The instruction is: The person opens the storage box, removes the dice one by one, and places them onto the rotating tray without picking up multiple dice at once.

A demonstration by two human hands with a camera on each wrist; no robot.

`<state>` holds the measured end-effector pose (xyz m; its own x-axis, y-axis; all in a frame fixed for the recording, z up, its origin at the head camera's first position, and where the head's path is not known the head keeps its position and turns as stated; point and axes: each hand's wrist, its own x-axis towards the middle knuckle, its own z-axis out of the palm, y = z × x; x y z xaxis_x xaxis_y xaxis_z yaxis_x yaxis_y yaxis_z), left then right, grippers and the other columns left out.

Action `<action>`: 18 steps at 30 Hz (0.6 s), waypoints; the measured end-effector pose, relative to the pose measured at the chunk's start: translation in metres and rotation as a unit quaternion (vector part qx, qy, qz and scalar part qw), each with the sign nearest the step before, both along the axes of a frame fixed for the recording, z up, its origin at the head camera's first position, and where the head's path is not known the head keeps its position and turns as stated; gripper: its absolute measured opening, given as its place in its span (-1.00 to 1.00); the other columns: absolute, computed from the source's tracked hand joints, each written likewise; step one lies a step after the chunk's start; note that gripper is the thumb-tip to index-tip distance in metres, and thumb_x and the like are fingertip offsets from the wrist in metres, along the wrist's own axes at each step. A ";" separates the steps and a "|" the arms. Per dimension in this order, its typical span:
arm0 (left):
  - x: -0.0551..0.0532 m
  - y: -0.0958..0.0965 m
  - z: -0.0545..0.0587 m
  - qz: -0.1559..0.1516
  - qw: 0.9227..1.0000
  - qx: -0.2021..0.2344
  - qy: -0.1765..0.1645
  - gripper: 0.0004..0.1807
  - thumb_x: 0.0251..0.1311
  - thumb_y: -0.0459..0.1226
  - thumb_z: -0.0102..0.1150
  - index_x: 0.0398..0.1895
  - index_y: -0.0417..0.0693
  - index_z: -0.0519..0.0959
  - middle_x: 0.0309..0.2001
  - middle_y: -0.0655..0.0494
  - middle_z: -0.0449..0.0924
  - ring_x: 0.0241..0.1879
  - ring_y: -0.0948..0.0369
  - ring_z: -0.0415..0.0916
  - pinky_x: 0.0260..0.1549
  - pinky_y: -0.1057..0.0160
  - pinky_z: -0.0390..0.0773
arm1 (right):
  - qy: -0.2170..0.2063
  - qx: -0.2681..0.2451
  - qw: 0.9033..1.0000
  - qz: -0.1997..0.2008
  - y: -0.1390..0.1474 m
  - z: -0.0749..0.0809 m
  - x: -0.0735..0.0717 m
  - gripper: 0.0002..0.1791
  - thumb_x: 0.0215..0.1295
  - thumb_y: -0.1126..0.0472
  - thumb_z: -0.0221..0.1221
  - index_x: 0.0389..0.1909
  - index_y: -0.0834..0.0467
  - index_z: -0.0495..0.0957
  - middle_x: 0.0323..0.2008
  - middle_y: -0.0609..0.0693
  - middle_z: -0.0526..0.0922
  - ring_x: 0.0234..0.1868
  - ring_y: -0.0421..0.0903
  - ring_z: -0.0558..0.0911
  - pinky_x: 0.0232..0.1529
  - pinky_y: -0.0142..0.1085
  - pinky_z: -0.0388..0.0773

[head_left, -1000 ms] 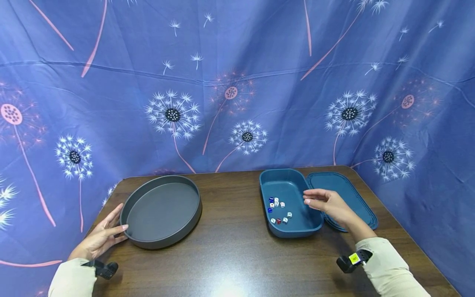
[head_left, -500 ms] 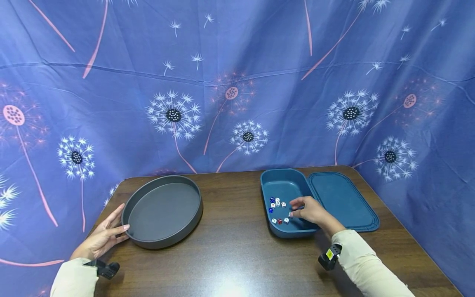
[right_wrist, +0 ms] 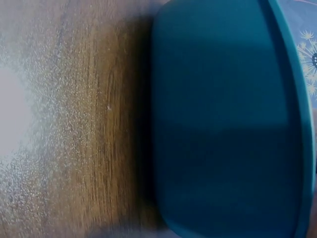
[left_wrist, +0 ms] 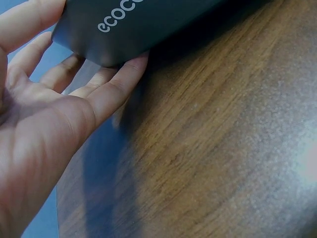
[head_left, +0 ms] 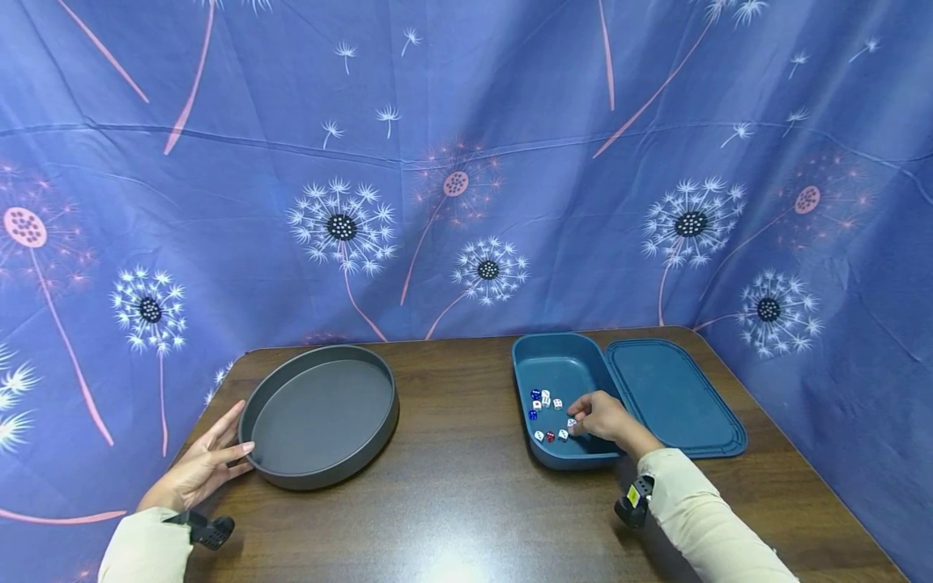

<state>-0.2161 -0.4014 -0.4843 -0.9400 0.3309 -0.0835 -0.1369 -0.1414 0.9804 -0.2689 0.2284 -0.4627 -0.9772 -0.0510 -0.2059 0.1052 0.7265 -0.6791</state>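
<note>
Found white die [head_left: 572,423] in box [head_left: 564,369], near other dice [head_left: 545,397]. Noted right hand [head_left: 605,416], farther right a second ago, now narrowed around die; cannot tell if gripped, but judged at grasping stage. Saw left hand [head_left: 200,470] spread against pan [head_left: 321,413] on tabletop [head_left: 452,437].
</note>
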 end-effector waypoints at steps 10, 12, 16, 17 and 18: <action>0.000 -0.001 0.000 0.003 1.000 0.001 -0.005 -0.05 0.35 -0.50 -0.08 0.52 0.28 -0.40 0.40 0.01 -0.88 0.07 0.61 0.33 -0.08 0.27 0.53 | -0.004 0.016 1.000 -0.015 -0.003 -0.002 -0.001 -0.79 -0.07 0.46 0.38 -0.36 0.31 0.63 -0.52 -0.01 0.53 -0.42 -0.11 0.47 -0.43 -0.35 0.40; 0.000 -0.001 -0.001 0.007 1.000 -0.003 -0.006 -0.05 0.34 -0.51 -0.08 0.52 0.28 -0.40 0.41 0.01 -0.86 0.07 0.61 0.33 -0.08 0.27 0.53 | -0.005 0.019 1.000 -0.016 -0.004 -0.003 -0.002 -0.81 -0.06 0.46 0.37 -0.37 0.30 0.63 -0.52 -0.01 0.54 -0.41 -0.10 0.48 -0.43 -0.34 0.40; 0.000 -0.003 -0.003 0.011 1.000 -0.013 -0.008 -0.05 0.34 -0.51 -0.08 0.52 0.28 -0.40 0.42 0.02 -0.85 0.05 0.65 0.31 -0.09 0.28 0.53 | -0.005 0.029 0.999 -0.015 -0.004 -0.002 -0.001 -0.85 -0.01 0.44 0.35 -0.38 0.29 0.62 -0.51 -0.01 0.55 -0.40 -0.10 0.48 -0.40 -0.32 0.41; 0.000 -0.003 -0.004 0.013 1.000 -0.017 -0.008 -0.05 0.34 -0.51 -0.08 0.52 0.27 -0.40 0.42 0.01 -0.85 0.05 0.65 0.31 -0.09 0.29 0.53 | -0.004 0.031 0.999 -0.013 -0.004 -0.002 0.000 -0.86 0.00 0.43 0.35 -0.38 0.29 0.62 -0.50 -0.01 0.55 -0.40 -0.10 0.48 -0.40 -0.32 0.41; -0.001 -0.003 -0.004 0.012 1.000 -0.016 -0.007 -0.05 0.34 -0.51 -0.08 0.52 0.27 -0.40 0.42 0.00 -0.85 0.05 0.65 0.31 -0.09 0.29 0.53 | -0.004 0.033 0.999 -0.013 -0.004 -0.002 0.000 -0.86 0.01 0.43 0.34 -0.38 0.29 0.62 -0.50 -0.01 0.55 -0.40 -0.10 0.49 -0.40 -0.31 0.42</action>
